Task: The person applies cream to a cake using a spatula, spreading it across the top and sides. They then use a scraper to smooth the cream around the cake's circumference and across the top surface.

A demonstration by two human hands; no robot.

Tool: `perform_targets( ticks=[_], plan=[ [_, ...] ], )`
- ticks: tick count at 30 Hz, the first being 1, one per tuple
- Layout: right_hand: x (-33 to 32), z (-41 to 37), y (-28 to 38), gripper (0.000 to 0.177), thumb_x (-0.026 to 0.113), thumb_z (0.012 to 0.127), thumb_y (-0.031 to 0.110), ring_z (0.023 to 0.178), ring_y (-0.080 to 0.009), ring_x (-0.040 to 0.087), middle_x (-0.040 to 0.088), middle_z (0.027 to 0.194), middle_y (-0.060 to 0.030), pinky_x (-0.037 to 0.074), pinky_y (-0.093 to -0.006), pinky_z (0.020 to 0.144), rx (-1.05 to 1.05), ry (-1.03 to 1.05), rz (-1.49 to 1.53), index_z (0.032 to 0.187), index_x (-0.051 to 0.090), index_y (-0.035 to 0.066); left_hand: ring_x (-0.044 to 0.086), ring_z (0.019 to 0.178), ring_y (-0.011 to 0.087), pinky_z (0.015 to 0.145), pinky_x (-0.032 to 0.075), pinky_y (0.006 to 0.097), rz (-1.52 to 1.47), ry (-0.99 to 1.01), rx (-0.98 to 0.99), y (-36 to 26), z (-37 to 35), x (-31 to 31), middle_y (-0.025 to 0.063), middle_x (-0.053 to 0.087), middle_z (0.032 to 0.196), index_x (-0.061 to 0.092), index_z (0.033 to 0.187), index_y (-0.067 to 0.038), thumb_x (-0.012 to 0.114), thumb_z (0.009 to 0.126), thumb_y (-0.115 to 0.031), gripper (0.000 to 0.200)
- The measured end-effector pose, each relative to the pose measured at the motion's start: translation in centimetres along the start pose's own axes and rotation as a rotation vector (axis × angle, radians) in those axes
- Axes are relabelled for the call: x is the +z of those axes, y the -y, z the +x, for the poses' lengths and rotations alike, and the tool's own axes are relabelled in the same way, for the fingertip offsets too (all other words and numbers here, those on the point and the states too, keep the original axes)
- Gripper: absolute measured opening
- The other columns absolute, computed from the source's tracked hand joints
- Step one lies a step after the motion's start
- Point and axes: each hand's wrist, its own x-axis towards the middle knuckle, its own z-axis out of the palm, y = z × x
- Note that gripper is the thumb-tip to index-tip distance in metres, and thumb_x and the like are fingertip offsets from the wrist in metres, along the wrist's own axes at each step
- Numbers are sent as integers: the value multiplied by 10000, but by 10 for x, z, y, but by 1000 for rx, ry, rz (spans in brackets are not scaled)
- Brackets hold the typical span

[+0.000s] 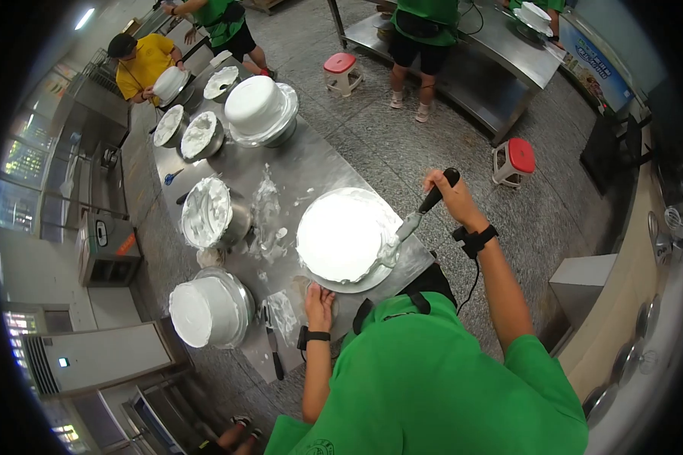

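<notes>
A round cake coated in white cream (343, 235) sits on a turntable (360, 287) at the front of the steel table. My right hand (451, 201) is closed around the black handle of an icing spatula (410, 225). Its cream-smeared blade touches the cake's right side, where cream is piled up. At the near left rim of the turntable is my left hand (320, 305), palm up, fingers loosely extended and holding nothing. A second spatula (272, 341) lies on the table to the left, beside smeared cream.
A cream-covered cake (211, 309) stands left, a bowl of cream (206, 212) behind it. Farther up the steel table (322, 163) are another cake (254, 106) and several bowls. A person in yellow (148, 64) works at the far end. Red-topped stools (520, 155) stand on the floor.
</notes>
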Motion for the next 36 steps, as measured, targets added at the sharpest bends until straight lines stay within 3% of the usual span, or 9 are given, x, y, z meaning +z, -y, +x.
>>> perform_targets(
  ticks=[2, 5, 13, 20, 22, 26, 28, 33, 36],
  plan=[
    [-5, -1, -18, 569, 420, 1014, 513, 640, -97, 497, 535, 673, 1, 419, -267, 616, -24, -47, -26, 709, 570, 57, 619, 905, 174, 802, 526, 337, 4, -20, 13, -4, 0, 2, 47, 625, 1062, 512, 1268, -42, 544, 1000, -186, 306],
    [-7, -10, -38, 610, 414, 989, 583, 393, -62, 433, 484, 511, 15, 302, -207, 350, 348, -163, 169, 693, 596, 81, 606, 955, 198, 851, 514, 351, -25, -50, 7, -12, -2, 10, 79, 604, 1123, 432, 1375, -17, 543, 991, -150, 421],
    [-38, -45, -98, 591, 466, 949, 626, 329, -87, 352, 391, 447, 36, 270, -236, 331, 690, -446, 585, 704, 545, 94, 580, 1023, 228, 887, 498, 377, -132, -37, 3, -16, -4, 10, 105, 571, 1205, 414, 1400, -9, 518, 975, -111, 449],
    [-40, -62, -34, 487, 456, 994, 546, 432, -92, 447, 467, 556, 19, 329, -235, 394, 587, -349, 1007, 810, 580, 112, 597, 892, 198, 798, 520, 349, -74, -223, 22, -24, -19, -1, 75, 592, 1029, 495, 1283, -18, 552, 940, -98, 358],
    [-22, -68, -10, 443, 454, 1016, 462, 586, -173, 580, 615, 707, -83, 445, -252, 502, 556, -170, 1190, 977, 647, 66, 602, 838, 181, 758, 527, 328, -58, -269, 79, -33, -27, 2, 66, 600, 985, 515, 1242, -20, 557, 938, -89, 315],
    [46, -76, 37, 476, 409, 1042, 370, 736, -221, 641, 669, 1019, -226, 539, -312, 678, 567, -16, 1301, 1261, 523, -37, 591, 758, 119, 707, 516, 254, 113, -283, 343, -80, -50, 40, 35, 614, 912, 567, 1130, -19, 576, 946, -81, 195],
    [81, -81, 51, 469, 401, 1040, 338, 826, -258, 659, 626, 1124, -251, 527, -332, 721, 578, 145, 1383, 1339, 456, -20, 609, 805, 115, 753, 523, 258, 296, -76, 379, -105, -64, 73, 46, 633, 951, 576, 1168, -5, 568, 959, -103, 230],
    [150, -85, 76, 522, 388, 1031, 473, 897, -277, 641, 625, 1175, -155, 496, -336, 783, 899, 402, 1659, 1377, 458, 89, 538, 1179, 196, 1025, 412, 341, 392, 456, 343, -136, -85, 145, 138, 552, 1304, 388, 1431, 20, 501, 1011, -251, 513],
    [168, -86, 81, 639, 354, 1011, 559, 922, -211, 594, 636, 1162, -92, 461, -316, 810, 1049, 528, 1763, 1342, 481, 27, 465, 1294, 252, 1105, 345, 385, 348, 597, 377, -143, -83, 173, 181, 454, 1424, 319, 1458, 22, 517, 997, -392, 651]
  ],
)
